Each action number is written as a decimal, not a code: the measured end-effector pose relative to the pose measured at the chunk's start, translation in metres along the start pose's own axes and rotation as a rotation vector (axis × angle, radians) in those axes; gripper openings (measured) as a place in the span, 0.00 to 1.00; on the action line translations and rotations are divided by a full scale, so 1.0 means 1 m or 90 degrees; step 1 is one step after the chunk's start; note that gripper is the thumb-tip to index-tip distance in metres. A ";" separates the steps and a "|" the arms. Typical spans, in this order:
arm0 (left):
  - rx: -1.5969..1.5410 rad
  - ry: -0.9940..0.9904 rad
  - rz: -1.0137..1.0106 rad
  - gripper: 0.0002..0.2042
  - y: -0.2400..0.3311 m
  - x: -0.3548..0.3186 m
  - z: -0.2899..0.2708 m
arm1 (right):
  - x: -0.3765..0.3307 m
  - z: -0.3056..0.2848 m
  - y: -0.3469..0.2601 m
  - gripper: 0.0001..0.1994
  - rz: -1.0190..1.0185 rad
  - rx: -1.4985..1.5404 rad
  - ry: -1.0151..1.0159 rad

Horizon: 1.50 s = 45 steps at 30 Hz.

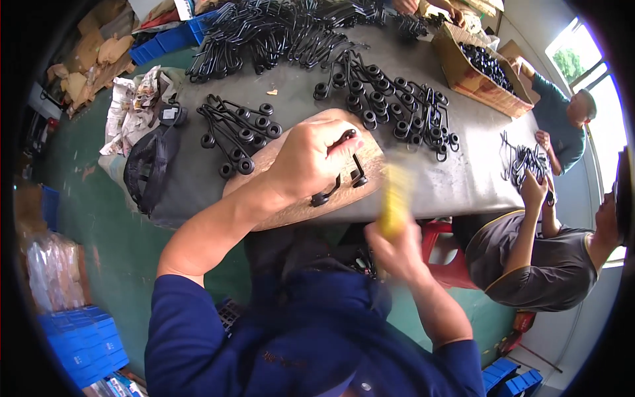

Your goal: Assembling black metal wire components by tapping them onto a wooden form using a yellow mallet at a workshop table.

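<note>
My left hand point(309, 155) is closed around a black bent metal rod point(358, 163), which it holds over a brown oval board point(367, 188) at the table's front edge. Dark rings point(320, 198) that look like rubber bushings show below the fist; the fist hides much of the rod. To its right, my right hand point(397, 246) grips a yellow tool point(395, 202), raised upright and smeared by motion, so its exact kind is unclear. Beside the board on the left lies a small pile of black rods with ring ends point(241, 132).
More ringed rods point(390, 99) lie behind the board, with a heap of bare bent rods point(264, 36) farther back. A cardboard box point(486, 83) holds black pieces. A black strap bag point(151, 159) lies at left. Two people sit at right, one near a red stool point(440, 255).
</note>
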<state>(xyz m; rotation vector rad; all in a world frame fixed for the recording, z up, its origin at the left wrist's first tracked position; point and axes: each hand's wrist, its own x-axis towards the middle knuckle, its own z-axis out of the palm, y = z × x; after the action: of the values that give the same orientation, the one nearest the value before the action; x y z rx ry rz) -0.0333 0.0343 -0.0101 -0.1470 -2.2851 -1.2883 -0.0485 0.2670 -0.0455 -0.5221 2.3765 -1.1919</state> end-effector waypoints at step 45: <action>0.162 0.052 -0.280 0.19 -0.142 0.120 -0.059 | 0.066 -0.060 0.084 0.11 0.245 0.601 -0.009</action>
<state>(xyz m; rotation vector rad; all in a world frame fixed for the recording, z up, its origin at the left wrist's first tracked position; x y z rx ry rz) -0.1619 -0.1099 -0.0370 0.5115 -2.4667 -1.1577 -0.1472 0.3199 -0.0949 0.2254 1.5145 -1.8630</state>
